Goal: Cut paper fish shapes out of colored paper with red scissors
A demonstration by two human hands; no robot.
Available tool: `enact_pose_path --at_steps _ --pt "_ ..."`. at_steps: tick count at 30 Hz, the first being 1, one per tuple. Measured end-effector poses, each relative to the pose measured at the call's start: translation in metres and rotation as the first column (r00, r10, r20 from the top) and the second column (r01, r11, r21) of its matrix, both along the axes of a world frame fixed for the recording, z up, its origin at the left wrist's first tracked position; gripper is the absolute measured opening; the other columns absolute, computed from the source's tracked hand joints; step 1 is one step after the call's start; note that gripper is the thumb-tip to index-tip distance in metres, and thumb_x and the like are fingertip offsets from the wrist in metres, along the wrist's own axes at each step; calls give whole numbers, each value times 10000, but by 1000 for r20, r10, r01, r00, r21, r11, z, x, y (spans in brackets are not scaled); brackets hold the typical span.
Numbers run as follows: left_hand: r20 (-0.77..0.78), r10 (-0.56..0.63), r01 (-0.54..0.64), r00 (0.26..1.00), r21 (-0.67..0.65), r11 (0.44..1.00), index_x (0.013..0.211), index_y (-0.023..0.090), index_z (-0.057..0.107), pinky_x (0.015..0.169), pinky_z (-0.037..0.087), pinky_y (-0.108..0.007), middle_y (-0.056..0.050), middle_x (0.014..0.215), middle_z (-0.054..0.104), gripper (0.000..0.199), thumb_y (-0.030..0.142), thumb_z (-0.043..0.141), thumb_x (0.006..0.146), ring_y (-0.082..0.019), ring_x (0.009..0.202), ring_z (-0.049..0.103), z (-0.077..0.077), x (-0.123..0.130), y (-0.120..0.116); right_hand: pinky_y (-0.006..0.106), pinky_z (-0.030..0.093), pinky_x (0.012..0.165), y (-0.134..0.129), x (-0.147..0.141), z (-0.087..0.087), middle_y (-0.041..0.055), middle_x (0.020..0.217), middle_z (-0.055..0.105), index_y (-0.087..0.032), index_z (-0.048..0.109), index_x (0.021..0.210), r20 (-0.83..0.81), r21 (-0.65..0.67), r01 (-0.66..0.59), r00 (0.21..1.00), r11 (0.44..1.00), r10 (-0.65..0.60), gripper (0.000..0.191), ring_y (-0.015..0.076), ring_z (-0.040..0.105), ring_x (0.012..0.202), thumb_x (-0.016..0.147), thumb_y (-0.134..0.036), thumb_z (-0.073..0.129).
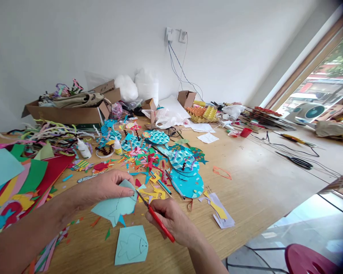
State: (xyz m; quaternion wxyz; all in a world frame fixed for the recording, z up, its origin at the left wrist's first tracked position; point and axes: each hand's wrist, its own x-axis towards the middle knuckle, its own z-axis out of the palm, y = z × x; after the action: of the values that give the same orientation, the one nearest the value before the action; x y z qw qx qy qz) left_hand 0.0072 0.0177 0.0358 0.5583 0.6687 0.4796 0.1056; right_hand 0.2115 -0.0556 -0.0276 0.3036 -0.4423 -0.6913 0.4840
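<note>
My left hand (111,186) pinches a light blue paper (117,208) that bears a drawn fish outline. Red-handled scissors (160,222) are in my right hand (171,219), and their blades meet the right edge of that paper near the left fingertips. Just below, on the wooden table, lies a second light blue piece (131,245) with a fish drawn on it. Yellow paper scraps (157,192) and a blue marker (163,186) lie beyond the scissors.
Blue paper discs (186,183) stand past my hands. Glue bottles (84,149) and colored sheets (40,175) are at left, with a cardboard box (69,114) behind. Black scissors (295,160) lie at right; a red stool (308,258) is below.
</note>
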Motion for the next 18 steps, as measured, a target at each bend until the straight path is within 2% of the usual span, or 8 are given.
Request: enact_pose_path --at_steps 3,6,8,10,13,15,18 --pt "-17 -71 71 997 20 997 672 192 646 414 257 -178 47 560 490 181 371 668 689 -86 455 395 2 -5 3 188 245 420 2 4 0 -57 508 392 -185 438 598 -6 -43 -69 998 997 69 315 69 345 456 884 -303 497" --pt "-67 -92 98 993 84 992 643 205 635 406 265 -187 39 556 500 205 401 668 694 -99 445 420 0 -14 9 182 285 414 3 9 -6 -54 500 424 -189 431 605 -97 -136 -118 990 984 106 370 71 404 431 879 -425 509" --pt "-111 -111 125 988 128 984 618 211 630 402 277 -189 33 557 520 211 406 676 683 -115 451 454 -1 -19 12 184 298 410 5 10 -10 -52 497 444 -187 442 623 -221 -184 -84 974 979 42 411 70 407 415 850 -521 519" --pt "-142 -154 175 978 144 974 635 217 641 414 300 -190 29 582 550 195 403 679 679 -129 474 492 0 -21 15 186 306 414 9 7 -9 -53 521 462 -182 475 668 -347 -198 4 935 980 -74 417 69 405 422 792 -568 574" --pt "-170 -248 271 954 123 955 757 235 679 463 342 -196 21 689 614 166 391 653 708 -146 552 543 3 -20 16 187 330 442 18 -6 3 -46 622 510 -176 516 744 -431 -191 133 879 973 -205 399 74 436 489 653 -491 743" --pt "-184 -301 329 936 146 933 794 243 691 489 350 -202 22 722 625 153 362 642 711 -155 598 552 3 -17 16 188 337 455 25 -18 13 -40 671 542 -175 529 772 -414 -208 119 889 971 -198 376 75 445 515 619 -405 785" --pt "-209 -330 372 921 208 905 750 232 678 500 337 -216 34 673 588 105 296 644 673 -160 603 527 1 -15 16 190 343 468 35 -35 24 -57 635 539 -179 516 720 -385 -202 74 911 977 -148 338 71 434 509 605 -335 793"
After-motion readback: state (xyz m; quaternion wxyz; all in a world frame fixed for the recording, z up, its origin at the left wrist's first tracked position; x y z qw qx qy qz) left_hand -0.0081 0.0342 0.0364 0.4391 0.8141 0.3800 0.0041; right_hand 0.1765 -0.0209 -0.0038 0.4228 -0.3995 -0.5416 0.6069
